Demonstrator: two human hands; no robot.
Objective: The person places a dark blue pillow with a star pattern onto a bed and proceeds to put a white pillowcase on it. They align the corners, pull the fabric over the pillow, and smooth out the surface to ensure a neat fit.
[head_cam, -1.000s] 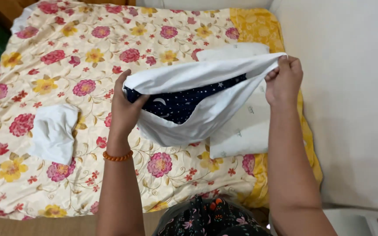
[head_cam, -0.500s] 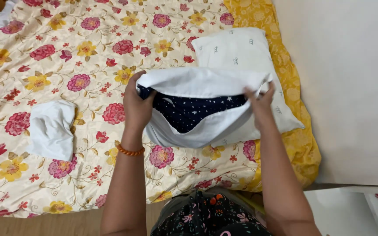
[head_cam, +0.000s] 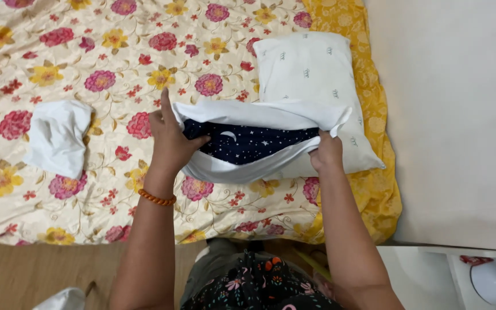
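Both hands were seen gripping the mouth of a white pillowcase (head_cam: 242,166) on the bed. The left hand (head_cam: 170,140) was closed on the left end of the opening, its fingers tucked inside against a dark blue pillow with stars and a moon (head_cam: 248,143), one finger stretched up along the cloth. The right hand (head_cam: 325,152) was closed on the right corner of the opening, with the white fabric pinched in it. The pillowcase lay across the flowered bedspread (head_cam: 116,57), near the bed's close edge, with the dark pillow showing only through the open mouth.

For the step in hand to be done well, it was judged that the two edges of the opening should be held evenly and kept taut, so that the cloth could slide over the pillow without bunching; the corners inside would best be seated before the grip was let go.

Counted outward: one white pillowcase, one dark pillow inside it, and one white pillow with small printed marks (head_cam: 311,74) lying just behind, partly covered by the pillowcase. One crumpled white cloth (head_cam: 58,138) was seen well apart to the left. One orange bead bracelet (head_cam: 157,198) was worn on the left wrist.
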